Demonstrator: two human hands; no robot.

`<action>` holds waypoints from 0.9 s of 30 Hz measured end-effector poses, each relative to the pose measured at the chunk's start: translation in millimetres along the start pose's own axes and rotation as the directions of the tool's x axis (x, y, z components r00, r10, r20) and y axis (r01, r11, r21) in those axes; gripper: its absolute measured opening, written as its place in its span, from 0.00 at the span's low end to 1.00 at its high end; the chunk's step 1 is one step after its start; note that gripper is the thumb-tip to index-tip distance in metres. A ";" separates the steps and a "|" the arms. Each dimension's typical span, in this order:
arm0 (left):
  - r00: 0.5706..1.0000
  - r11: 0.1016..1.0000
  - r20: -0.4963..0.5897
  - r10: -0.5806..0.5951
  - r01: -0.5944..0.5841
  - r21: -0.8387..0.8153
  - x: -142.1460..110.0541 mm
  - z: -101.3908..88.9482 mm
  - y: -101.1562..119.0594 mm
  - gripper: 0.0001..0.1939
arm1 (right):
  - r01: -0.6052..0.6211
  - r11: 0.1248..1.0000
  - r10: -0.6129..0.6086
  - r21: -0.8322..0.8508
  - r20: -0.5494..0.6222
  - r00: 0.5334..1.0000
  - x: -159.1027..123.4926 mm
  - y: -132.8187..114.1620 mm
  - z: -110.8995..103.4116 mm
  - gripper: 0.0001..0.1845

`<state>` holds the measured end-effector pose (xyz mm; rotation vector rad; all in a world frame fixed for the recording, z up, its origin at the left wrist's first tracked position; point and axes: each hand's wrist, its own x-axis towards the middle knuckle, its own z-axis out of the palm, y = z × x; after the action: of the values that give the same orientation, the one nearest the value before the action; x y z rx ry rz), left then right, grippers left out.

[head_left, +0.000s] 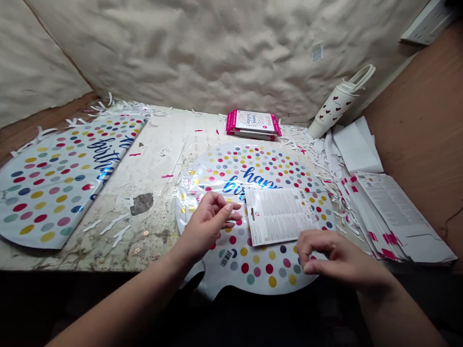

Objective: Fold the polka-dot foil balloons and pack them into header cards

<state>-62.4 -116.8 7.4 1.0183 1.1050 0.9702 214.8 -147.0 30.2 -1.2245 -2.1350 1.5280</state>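
Note:
A round foil balloon [260,262] with coloured dots and blue "happy birthday" lettering lies flat on the table, with clear film [193,193] over its upper left. A printed white card [278,214] rests on the balloon. My left hand [208,226] hovers at the card's left edge, thumb and fingers close together; any thin film between them is hard to see. My right hand [336,255] sits just below the card's lower right corner, fingers curled over the balloon with nothing visible in them.
A second dotted balloon [47,193] lies at the left of the worn table [155,164]. A pink-edged stack of packaged cards [253,124] stands behind. Stacked printed sheets [390,217] lie right, near a heart-patterned paper bag [333,106]. White paper scraps [300,142] are scattered.

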 end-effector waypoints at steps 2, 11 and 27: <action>0.998 0.981 0.022 0.063 -0.066 0.185 0.1 0.1 0.4 0.10 | -0.274 0.938 0.280 -0.214 -0.003 0.960 -21.5 11.3 -3.7 0.09; 0.937 0.970 0.309 -0.165 0.097 0.224 -3.7 23.5 -12.2 0.10 | -0.273 0.844 0.065 -0.462 -0.417 0.907 46.9 32.3 -40.1 0.41; 0.813 0.610 0.180 0.554 -0.543 0.576 95.7 23.4 47.9 0.18 | 0.347 0.836 0.142 0.425 -0.778 0.612 61.0 30.0 -60.5 0.18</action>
<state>-27.4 -16.7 35.1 1.9807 1.1657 1.1253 229.1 -58.7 13.8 -1.1918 -1.0534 1.0810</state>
